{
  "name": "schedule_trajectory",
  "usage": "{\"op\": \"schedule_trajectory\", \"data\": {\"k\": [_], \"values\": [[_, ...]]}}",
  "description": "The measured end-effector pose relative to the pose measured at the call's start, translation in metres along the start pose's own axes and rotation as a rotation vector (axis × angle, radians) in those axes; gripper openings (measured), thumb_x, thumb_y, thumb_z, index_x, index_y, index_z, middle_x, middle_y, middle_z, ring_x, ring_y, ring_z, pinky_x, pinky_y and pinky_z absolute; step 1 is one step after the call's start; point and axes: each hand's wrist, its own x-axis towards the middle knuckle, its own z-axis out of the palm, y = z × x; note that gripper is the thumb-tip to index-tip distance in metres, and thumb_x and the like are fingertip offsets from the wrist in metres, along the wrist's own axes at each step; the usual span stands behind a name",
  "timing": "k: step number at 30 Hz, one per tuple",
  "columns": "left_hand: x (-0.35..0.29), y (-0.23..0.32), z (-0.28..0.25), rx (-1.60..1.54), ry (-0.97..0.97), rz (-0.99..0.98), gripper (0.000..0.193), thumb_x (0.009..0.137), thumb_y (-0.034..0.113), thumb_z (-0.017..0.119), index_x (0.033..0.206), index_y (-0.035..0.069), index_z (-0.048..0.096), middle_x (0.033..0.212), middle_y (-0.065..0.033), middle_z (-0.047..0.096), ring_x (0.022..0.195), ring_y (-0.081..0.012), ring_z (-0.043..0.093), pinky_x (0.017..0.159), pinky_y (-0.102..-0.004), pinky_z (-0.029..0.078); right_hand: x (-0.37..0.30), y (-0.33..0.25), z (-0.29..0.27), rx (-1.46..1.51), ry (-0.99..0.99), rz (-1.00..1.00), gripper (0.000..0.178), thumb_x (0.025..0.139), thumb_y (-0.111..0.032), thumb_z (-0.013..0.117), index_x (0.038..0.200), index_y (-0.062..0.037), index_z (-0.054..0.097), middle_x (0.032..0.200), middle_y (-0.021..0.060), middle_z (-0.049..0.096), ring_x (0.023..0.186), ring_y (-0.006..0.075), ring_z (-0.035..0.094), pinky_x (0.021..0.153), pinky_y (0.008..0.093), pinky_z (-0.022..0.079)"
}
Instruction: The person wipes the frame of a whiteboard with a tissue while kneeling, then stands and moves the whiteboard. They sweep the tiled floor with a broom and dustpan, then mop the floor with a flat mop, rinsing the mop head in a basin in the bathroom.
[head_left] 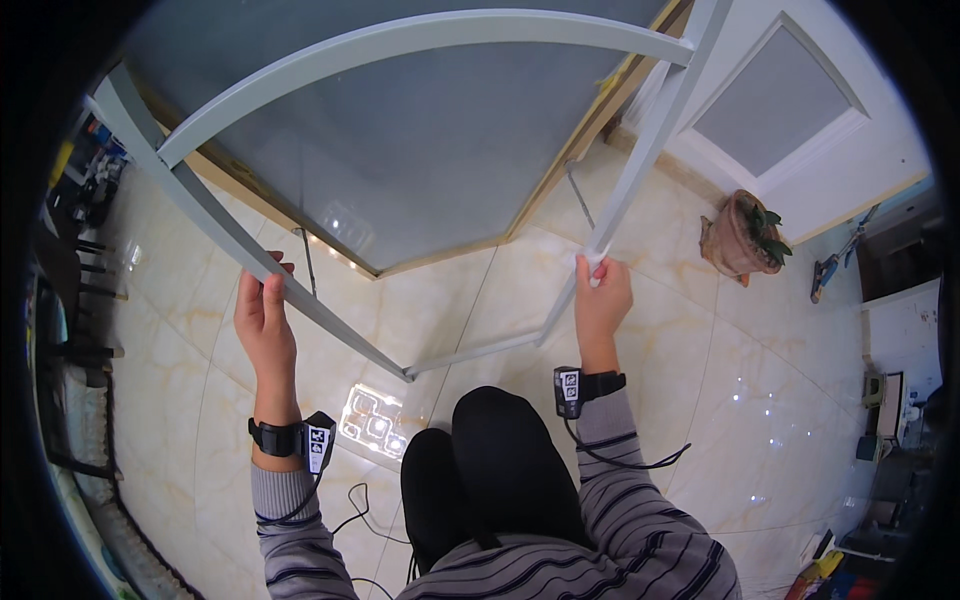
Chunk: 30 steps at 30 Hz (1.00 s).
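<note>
Pale grey frame (420,30) in front of the person's knees (510,430), over tiled floor (660,380). Left hand (262,305) curled round its left bar (217,222), thumb opposing fingers; right hand (605,300) pinched at the right bar (635,165), something small and white (594,258) there, unclear from here. Wood-edged grey panel (400,150) behind, potted plant (742,235) off right.

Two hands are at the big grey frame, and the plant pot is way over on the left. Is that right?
Not quite: the head view shows the plant pot on the right. The two hands are indeed at the big grey frame.
</note>
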Motion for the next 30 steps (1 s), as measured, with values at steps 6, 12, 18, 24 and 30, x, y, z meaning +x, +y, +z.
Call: {"op": "schedule_trajectory", "data": {"k": [6, 12, 18, 24, 30], "values": [[0.0, 0.001, 0.004, 0.003, -0.005, 0.011, 0.03, 0.091, 0.024, 0.052, 0.109, 0.0, 0.055, 0.105, -0.0069, 0.057, 0.091, -0.016, 0.056, 0.081, -0.0283, 0.043, -0.006, 0.005, 0.001, 0.039, -0.057, 0.067, 0.021, 0.07, -0.018, 0.071, 0.071, -0.0042, 0.055, 0.065, 0.0044, 0.049, 0.057, 0.0232, 0.049, 0.054, 0.0344, 0.041], [-0.004, -0.003, 0.0, 0.014, 0.015, 0.0, 0.029, 0.092, 0.024, 0.052, 0.108, 0.0, 0.056, 0.105, -0.0071, 0.058, 0.092, -0.0165, 0.057, 0.081, -0.029, 0.044, -0.01, 0.015, 0.012, 0.123, -0.035, 0.14, 0.025, 0.068, -0.019, 0.074, 0.069, -0.0035, 0.054, 0.063, 0.0049, 0.048, 0.056, 0.0225, 0.047, 0.052, 0.0335, 0.039], [-0.001, -0.004, -0.001, 0.054, 0.021, 0.01, 0.027, 0.092, 0.023, 0.051, 0.106, 0.001, 0.057, 0.105, -0.0077, 0.058, 0.091, -0.0162, 0.057, 0.081, -0.0292, 0.044, -0.061, 0.078, 0.041, 0.012, -0.19, 0.088, 0.032, 0.067, -0.02, 0.075, 0.064, -0.0035, 0.048, 0.062, 0.0066, 0.047, 0.053, 0.0242, 0.046, 0.051, 0.0345, 0.039], [-0.003, -0.006, -0.002, 0.077, 0.054, 0.039, 0.028, 0.092, 0.023, 0.05, 0.107, 0.001, 0.057, 0.103, -0.0075, 0.059, 0.09, -0.016, 0.057, 0.08, -0.0291, 0.043, -0.13, 0.157, 0.077, -0.016, -0.39, 0.108, 0.029, 0.068, -0.019, 0.074, 0.063, -0.0024, 0.05, 0.063, 0.0096, 0.051, 0.057, 0.0283, 0.05, 0.052, 0.0385, 0.04], [-0.004, -0.008, -0.002, 0.071, 0.071, 0.058, 0.029, 0.092, 0.025, 0.05, 0.106, 0.001, 0.056, 0.1, -0.0069, 0.059, 0.088, -0.0166, 0.057, 0.081, -0.0295, 0.043, -0.172, 0.207, 0.094, -0.007, -0.555, 0.153, 0.02, 0.071, -0.015, 0.069, 0.067, 0.0001, 0.056, 0.069, 0.0142, 0.056, 0.064, 0.0331, 0.054, 0.058, 0.0419, 0.042]]}}
